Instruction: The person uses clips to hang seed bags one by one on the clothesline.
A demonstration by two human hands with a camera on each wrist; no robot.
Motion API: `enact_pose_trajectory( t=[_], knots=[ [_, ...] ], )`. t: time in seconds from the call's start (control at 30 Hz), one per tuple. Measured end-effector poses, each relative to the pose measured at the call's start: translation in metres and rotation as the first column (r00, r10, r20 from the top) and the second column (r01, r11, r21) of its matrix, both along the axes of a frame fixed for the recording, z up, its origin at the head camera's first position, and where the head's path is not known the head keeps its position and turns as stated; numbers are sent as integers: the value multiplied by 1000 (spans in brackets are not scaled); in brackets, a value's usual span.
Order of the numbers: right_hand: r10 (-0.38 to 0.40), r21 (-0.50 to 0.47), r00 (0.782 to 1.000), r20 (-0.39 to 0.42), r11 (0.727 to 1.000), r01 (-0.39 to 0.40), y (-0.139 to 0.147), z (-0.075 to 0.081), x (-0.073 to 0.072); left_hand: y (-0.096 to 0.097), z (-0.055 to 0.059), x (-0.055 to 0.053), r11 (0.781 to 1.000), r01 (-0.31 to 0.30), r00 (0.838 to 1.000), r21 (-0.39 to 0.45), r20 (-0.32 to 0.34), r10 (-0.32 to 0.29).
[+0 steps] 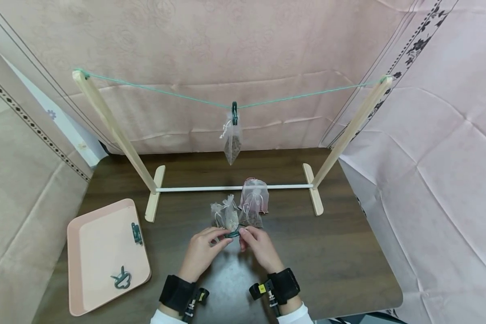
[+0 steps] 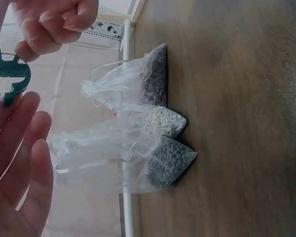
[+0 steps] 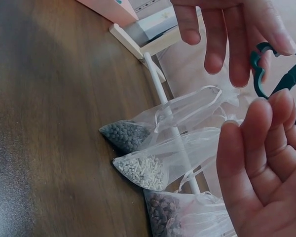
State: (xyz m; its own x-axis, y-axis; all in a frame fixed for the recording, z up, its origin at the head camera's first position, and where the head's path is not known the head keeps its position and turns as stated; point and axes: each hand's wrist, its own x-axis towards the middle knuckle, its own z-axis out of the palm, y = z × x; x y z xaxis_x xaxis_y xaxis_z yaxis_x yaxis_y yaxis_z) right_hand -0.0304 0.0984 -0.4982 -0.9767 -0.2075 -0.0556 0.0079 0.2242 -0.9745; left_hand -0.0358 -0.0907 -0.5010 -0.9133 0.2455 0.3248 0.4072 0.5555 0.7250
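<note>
A dark green clothes peg [image 1: 231,234] is between the two hands, low over the table. The left hand [image 1: 204,252] pinches one end with thumb and forefinger. On the other end are the fingertips of the right hand [image 1: 261,247], thumb against forefinger. In the right wrist view the peg [image 3: 261,74] shows its curved jaws and handles. Just beyond the hands stand small sheer drawstring bags: one with dark round pellets [image 2: 170,160], one with white bits [image 2: 163,122] and one with dark reddish pieces [image 2: 153,79]. A pinkish bag [image 1: 261,186] is behind them.
A wooden frame [image 1: 344,135] carries a green string [image 1: 308,95], from which a bag [image 1: 232,141] hangs by a dark green peg [image 1: 234,113]. Its white crossbar [image 1: 198,189] runs behind the bags. On the left, a pink tray [image 1: 93,243] holds pegs [image 1: 136,233].
</note>
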Motion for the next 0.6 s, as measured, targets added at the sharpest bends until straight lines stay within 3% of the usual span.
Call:
enact_pose_trajectory(
  t=[0.17,0.4,0.6],
  knots=[
    [11,-8,1000,15,1000,-11,1,4,1,1,-1,0,1000,-3,1000,-11,10,4],
    [14,-8,1000,20,1000,-14,-1,27,7,3,-1,0,1000,-18,1000,-25,24,19],
    [26,-26,1000,7,999,-26,1,23,6,3,-1,-1,1000,-24,999,-17,32,25]
  ],
)
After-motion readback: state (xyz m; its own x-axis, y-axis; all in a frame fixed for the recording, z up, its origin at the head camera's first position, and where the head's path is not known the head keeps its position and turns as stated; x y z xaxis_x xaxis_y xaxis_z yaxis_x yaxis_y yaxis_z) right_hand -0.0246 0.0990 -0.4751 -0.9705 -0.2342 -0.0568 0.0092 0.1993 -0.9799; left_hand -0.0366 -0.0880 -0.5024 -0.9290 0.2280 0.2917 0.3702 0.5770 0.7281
